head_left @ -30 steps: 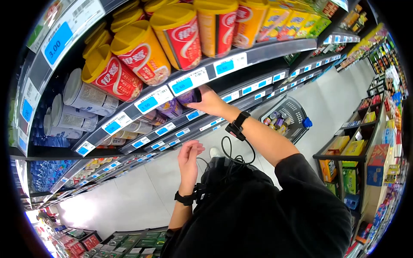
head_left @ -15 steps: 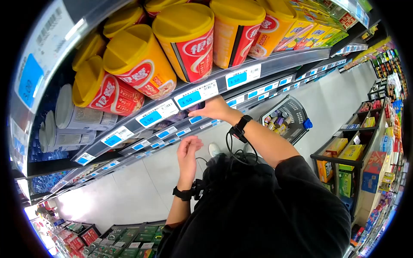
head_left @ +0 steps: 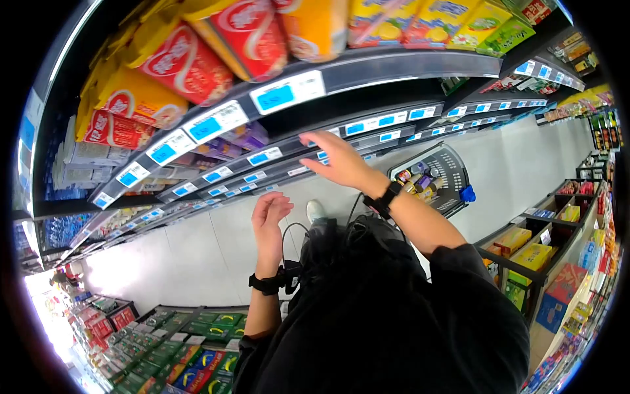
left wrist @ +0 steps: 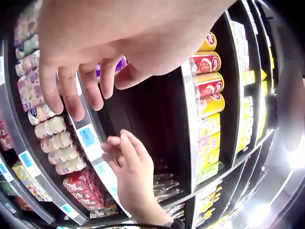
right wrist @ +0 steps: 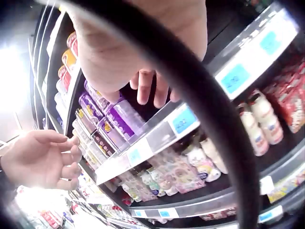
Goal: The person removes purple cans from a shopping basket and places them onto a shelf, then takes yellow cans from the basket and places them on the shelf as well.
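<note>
Purple bottles [right wrist: 125,119] stand lined up at the shelf [right wrist: 159,137] front edge, within easy reach beside your right hand [head_left: 336,161], its fingers straight and empty, while your left hand [head_left: 269,220] hangs loosely curled, holding nothing.

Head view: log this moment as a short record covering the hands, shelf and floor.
right hand: empty, fingers straight, by the shelf edge
left hand: empty, loosely curled, in mid-air, touching nothing
nearest goods: purple cans on the shelf under the right fingers
floor: basket with goods inside
</note>
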`<action>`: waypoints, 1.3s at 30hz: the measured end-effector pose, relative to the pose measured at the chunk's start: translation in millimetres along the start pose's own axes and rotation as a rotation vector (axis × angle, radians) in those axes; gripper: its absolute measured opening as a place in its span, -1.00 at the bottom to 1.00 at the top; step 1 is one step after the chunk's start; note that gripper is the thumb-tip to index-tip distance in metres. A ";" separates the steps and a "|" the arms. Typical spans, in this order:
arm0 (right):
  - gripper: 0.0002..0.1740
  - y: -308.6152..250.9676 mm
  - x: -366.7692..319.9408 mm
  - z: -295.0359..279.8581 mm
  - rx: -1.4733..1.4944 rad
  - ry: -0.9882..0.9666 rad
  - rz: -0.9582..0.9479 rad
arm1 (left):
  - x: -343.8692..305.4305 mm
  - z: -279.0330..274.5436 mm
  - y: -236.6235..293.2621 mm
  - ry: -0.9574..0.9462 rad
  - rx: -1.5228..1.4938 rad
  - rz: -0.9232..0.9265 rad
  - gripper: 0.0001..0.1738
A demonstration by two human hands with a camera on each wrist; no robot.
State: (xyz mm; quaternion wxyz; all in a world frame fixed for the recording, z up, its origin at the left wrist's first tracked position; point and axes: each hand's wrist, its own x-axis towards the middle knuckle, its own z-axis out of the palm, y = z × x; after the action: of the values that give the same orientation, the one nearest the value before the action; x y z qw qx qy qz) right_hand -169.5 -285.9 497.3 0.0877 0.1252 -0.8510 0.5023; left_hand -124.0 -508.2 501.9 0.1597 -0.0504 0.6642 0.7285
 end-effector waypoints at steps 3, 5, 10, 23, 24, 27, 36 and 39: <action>-0.69 30.1 -73.0 -45.8 0.134 -0.021 0.187 | -19.3 38.8 -16.3 0.029 0.003 -0.036 -0.76; -0.73 64.8 -122.3 -73.7 0.192 0.025 0.261 | -33.2 62.5 -30.3 0.039 0.010 -0.100 -0.76; -0.77 146.4 -247.1 -120.0 0.557 0.291 0.665 | -63.7 106.9 -55.1 0.041 -0.003 -0.243 -0.79; -0.78 227.3 -465.1 -96.5 0.353 0.205 1.136 | -59.4 123.4 -101.3 -0.098 0.015 -0.496 -0.75; -0.78 226.4 -471.8 -90.0 0.359 0.221 1.152 | -58.2 119.5 -102.6 -0.113 0.026 -0.509 -0.75; -0.72 223.4 -496.6 -66.6 0.426 0.228 1.418 | -38.3 115.7 -99.5 -0.134 0.074 -0.459 -0.75; -0.62 239.4 -530.7 -20.1 0.175 0.212 1.500 | 32.5 140.5 -176.3 -0.394 0.601 -0.578 -0.73; -0.68 273.7 -534.3 -4.5 0.326 0.460 1.473 | 45.3 173.1 -238.8 -0.600 0.750 -0.667 -0.76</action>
State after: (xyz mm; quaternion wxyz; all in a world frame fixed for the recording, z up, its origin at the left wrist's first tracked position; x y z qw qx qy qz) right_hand 257.4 -88.2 124.5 -0.1132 -0.5665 -0.5910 0.5631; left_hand -71.2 -314.5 281.1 0.5684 0.0120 0.7508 0.3363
